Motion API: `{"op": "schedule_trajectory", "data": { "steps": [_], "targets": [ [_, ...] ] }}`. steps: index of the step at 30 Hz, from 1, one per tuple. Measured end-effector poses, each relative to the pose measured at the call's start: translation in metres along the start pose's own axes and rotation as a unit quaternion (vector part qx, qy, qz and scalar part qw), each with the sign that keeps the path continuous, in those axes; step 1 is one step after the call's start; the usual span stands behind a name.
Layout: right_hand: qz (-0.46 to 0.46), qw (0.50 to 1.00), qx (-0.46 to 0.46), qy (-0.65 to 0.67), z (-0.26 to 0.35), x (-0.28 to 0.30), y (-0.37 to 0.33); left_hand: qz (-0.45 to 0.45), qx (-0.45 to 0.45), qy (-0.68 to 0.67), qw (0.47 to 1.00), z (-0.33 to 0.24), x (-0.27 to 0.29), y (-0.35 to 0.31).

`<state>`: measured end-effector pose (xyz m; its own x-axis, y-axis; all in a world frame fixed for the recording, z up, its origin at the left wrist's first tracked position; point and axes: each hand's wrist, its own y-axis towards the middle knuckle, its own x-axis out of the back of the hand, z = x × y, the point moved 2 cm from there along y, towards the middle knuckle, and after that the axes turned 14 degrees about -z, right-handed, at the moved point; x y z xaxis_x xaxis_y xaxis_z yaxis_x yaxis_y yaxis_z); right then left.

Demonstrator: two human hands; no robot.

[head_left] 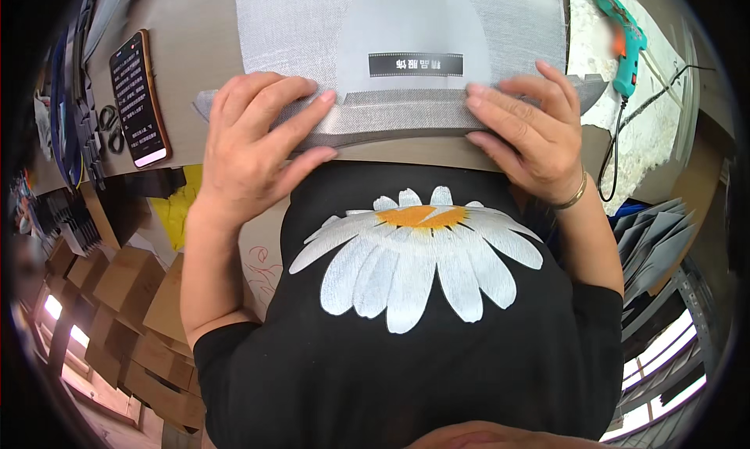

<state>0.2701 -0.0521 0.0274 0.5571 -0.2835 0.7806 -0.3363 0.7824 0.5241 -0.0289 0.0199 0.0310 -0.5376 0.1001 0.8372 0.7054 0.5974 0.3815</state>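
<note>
A grey, woven-looking sheet lies on the table in front of me, with a smooth, paler rounded panel in its middle. The panel carries a dark printed strip. Along the near side the sheet is turned over into a folded band. My left hand grips the left part of this band, fingers on top and thumb at the near edge. On the right part, my right hand holds it likewise, two fingers raised. Whatever lies under the fold is hidden.
A phone with a lit screen lies left of the sheet, beside a coiled black cable. A teal glue gun with a black cord rests at right. Cardboard boxes stand low left; grey folded pieces are at right.
</note>
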Motion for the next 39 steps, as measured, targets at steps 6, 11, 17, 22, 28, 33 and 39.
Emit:
{"op": "schedule_trajectory", "data": {
  "steps": [6, 11, 17, 22, 28, 33, 39],
  "targets": [
    [0.012, 1.000, 0.029, 0.001, -0.004, 0.002, -0.003, 0.096, -0.001, -0.030, 0.995, -0.003, 0.015, 0.021],
    [0.005, 0.999, 0.042, 0.029, 0.003, 0.001, -0.001, 0.182, -0.028, -0.020, 0.983, 0.001, 0.030, 0.038],
    [-0.012, 0.998, 0.038, 0.051, 0.007, -0.003, -0.004, 0.179, -0.102, 0.020, 0.978, -0.003, 0.027, 0.054],
    [-0.047, 0.996, 0.026, 0.074, 0.008, -0.009, -0.004, 0.019, -0.101, 0.079, 0.992, 0.004, 0.012, 0.037],
    [-0.075, 0.993, 0.000, 0.086, 0.009, -0.013, -0.009, -0.157, 0.178, 0.074, 0.969, -0.001, -0.006, 0.018],
    [-0.086, 0.991, -0.026, 0.101, 0.009, -0.014, -0.008, -0.108, 0.307, -0.002, 0.945, -0.007, -0.013, 0.029],
    [-0.087, 0.989, -0.020, 0.115, 0.003, -0.015, -0.010, -0.124, 0.416, -0.092, 0.896, -0.001, -0.022, 0.048]
  ]
}}
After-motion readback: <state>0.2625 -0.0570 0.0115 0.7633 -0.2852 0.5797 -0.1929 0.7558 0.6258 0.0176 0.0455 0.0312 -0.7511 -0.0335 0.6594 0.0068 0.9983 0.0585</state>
